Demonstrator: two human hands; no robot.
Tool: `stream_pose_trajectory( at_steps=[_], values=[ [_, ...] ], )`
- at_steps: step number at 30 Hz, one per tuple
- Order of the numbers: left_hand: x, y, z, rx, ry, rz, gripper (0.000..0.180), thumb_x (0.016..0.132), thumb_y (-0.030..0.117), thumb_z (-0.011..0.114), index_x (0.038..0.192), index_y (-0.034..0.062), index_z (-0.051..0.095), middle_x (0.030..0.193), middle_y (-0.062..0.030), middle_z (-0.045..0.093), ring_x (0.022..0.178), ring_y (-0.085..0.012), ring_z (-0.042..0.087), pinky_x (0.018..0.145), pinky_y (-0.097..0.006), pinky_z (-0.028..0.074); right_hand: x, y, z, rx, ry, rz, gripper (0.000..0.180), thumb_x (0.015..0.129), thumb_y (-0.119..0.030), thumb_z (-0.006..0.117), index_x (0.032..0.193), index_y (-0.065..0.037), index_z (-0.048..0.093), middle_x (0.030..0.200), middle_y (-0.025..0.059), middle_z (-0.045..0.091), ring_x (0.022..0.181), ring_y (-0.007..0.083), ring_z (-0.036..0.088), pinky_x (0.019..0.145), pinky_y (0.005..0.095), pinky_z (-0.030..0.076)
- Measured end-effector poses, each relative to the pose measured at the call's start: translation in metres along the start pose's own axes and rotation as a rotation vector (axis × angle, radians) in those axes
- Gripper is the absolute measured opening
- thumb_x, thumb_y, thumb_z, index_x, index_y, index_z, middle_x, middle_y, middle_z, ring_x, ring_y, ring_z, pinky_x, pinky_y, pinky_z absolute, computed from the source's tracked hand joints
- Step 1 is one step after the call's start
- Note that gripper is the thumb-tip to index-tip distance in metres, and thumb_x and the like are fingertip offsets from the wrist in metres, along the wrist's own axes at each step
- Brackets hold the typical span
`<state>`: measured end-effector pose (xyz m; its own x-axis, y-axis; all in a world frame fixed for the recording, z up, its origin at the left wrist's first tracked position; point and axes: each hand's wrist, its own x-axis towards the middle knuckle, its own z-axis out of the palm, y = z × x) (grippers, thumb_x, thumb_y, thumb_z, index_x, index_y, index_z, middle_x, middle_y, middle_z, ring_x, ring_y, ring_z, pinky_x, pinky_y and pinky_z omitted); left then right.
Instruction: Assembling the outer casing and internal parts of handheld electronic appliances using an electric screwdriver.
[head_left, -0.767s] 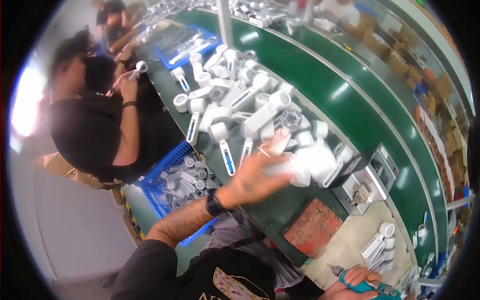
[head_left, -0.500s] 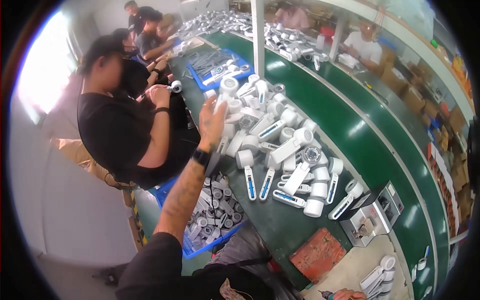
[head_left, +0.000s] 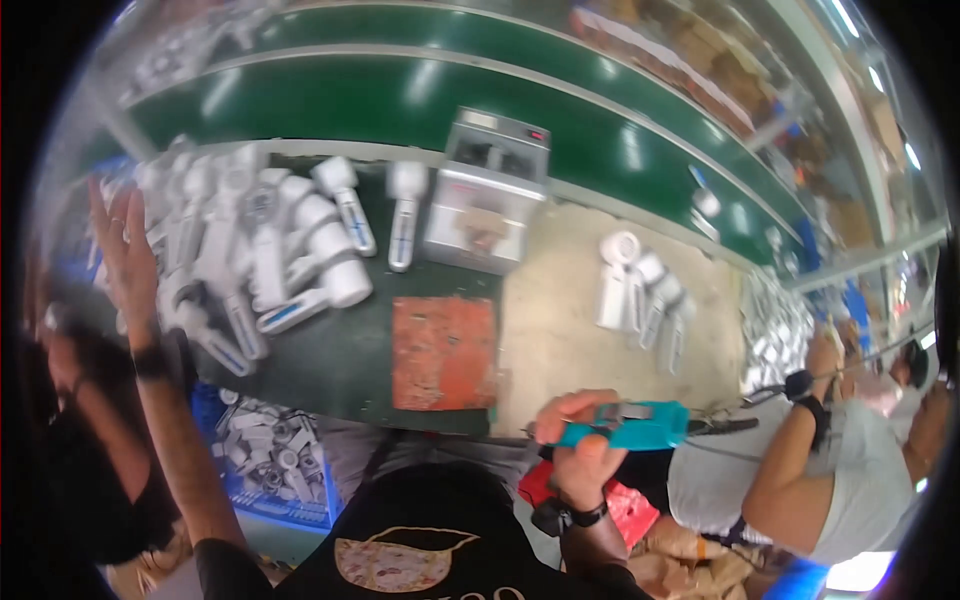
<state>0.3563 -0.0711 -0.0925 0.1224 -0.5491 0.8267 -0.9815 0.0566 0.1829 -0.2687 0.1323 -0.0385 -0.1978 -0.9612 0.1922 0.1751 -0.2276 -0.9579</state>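
1. Two bare hands are at work; the fingers (head_left: 112, 215) of the left hand (head_left: 130, 270) are spread and curve around nothing, raised at the left end of a pile of white handheld fans (head_left: 265, 250). Whether they brush any fan I cannot tell (that corner is blurred).
2. On the right hand (head_left: 583, 437), the fingers are closed around a teal power screwdriver (head_left: 645, 427), which lies sideways in the grip near the tabletop's front edge.
3. Dark bands circle both wrists.
4. Beneath the pile runs a dark green tabletop (head_left: 330, 375); the fans lie at mixed angles there, several with blue-striped handles pointing toward the person.
5. Right of the pile, a worn red-orange plate (head_left: 444, 353) lies flat, and behind it stands a silver box-shaped device (head_left: 485, 200).
6. Beside the plate, a beige sheet (head_left: 550, 310) carries a small group of white fans (head_left: 640, 285), well apart from the pile.
7. Below the tabletop at left, a blue crate (head_left: 285, 512) holds more white and grey parts.
8. Farther out, a green conveyor belt (head_left: 350, 95) crosses behind everything, and a co-worker in a grey shirt (head_left: 850, 490) sits at right.
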Motion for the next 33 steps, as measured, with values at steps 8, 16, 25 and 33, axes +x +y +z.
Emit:
stream_pose_trajectory(
  at_steps=[8, 16, 25, 33],
  values=[
    [-0.059, 0.528, 0.041, -1.163, -0.747, 0.293, 0.034, 0.096, 0.030, 0.072, 0.109, -0.0008, 0.069, 0.113, -0.0230, 0.068, 0.110, -0.0401, 0.065, 0.096, -0.049, 0.052, -0.014, -0.009, -0.030, 0.046, -0.007, 0.030, 0.073, 0.089, -0.062, 0.078, 0.112, 0.003, 0.055, 0.077, 0.0108, 0.059, 0.068, 0.0228, 0.061, 0.061, 0.0351, 0.049],
    [-0.127, 0.641, 0.136, -0.750, -0.682, 0.180, 0.041, 0.092, 0.032, 0.076, 0.116, 0.0002, 0.066, 0.119, -0.0154, 0.063, 0.103, -0.0347, 0.062, 0.100, -0.046, 0.050, -0.031, -0.012, -0.051, -0.001, 0.024, 0.063, 0.076, 0.086, -0.061, 0.082, 0.114, 0.004, 0.056, 0.080, 0.0110, 0.062, 0.071, 0.0222, 0.063, 0.063, 0.0346, 0.052],
    [-0.085, 0.565, 0.054, -1.092, -0.773, 0.122, 0.032, 0.089, 0.015, 0.072, 0.117, 0.0048, 0.061, 0.099, -0.0150, 0.068, 0.104, -0.0365, 0.065, 0.083, -0.044, 0.055, -0.007, 0.005, -0.061, -0.092, 0.097, 0.037, 0.081, 0.083, -0.067, 0.080, 0.113, 0.003, 0.057, 0.078, 0.0082, 0.062, 0.068, 0.0191, 0.062, 0.062, 0.0326, 0.050],
    [-0.084, 0.454, -0.013, -0.782, -0.956, 0.297, 0.040, 0.082, 0.013, 0.071, 0.120, 0.0083, 0.060, 0.099, -0.0116, 0.064, 0.097, -0.0337, 0.061, 0.080, -0.048, 0.052, 0.025, 0.028, -0.038, -0.107, 0.005, 0.020, 0.082, 0.085, -0.071, 0.076, 0.114, 0.004, 0.058, 0.081, 0.0081, 0.061, 0.072, 0.0197, 0.062, 0.065, 0.0322, 0.051]
  ],
)
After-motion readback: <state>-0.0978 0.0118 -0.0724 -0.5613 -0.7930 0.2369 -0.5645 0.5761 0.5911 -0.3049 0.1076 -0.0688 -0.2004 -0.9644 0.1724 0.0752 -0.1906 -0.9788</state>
